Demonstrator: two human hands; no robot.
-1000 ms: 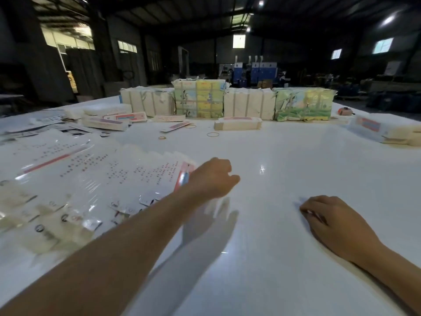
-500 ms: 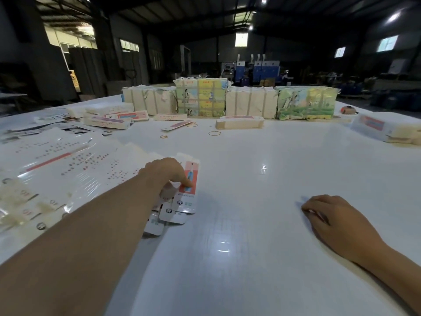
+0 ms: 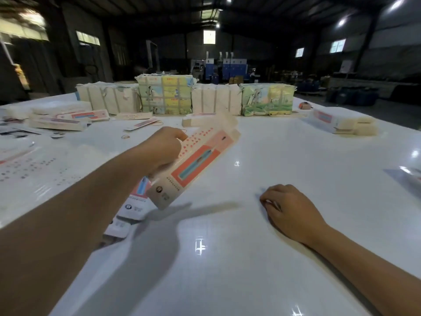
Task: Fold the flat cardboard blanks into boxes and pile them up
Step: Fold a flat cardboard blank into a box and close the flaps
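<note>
My left hand (image 3: 163, 149) grips a flat cardboard blank (image 3: 196, 164), white with a red and blue print, and holds it tilted above the white table (image 3: 227, 258). Its far end is blurred. Below my left forearm lies a fanned spread of more flat blanks (image 3: 134, 201), running off to the left. My right hand (image 3: 289, 209) rests on the table at the right with its fingers curled under and nothing visible in it. Folded boxes (image 3: 58, 123) lie in a loose pile at the far left.
Wrapped bundles of blanks (image 3: 218, 102) stand in a row along the table's far edge. A short stack of boxes (image 3: 341, 122) sits at the far right. Rubber bands (image 3: 125, 136) lie on the table beyond my left hand. A shiny sheet (image 3: 407, 175) shows at the right edge.
My left hand has taken one blank off the fanned spread and lifted it up and to the right. My right hand has stayed where it was.
</note>
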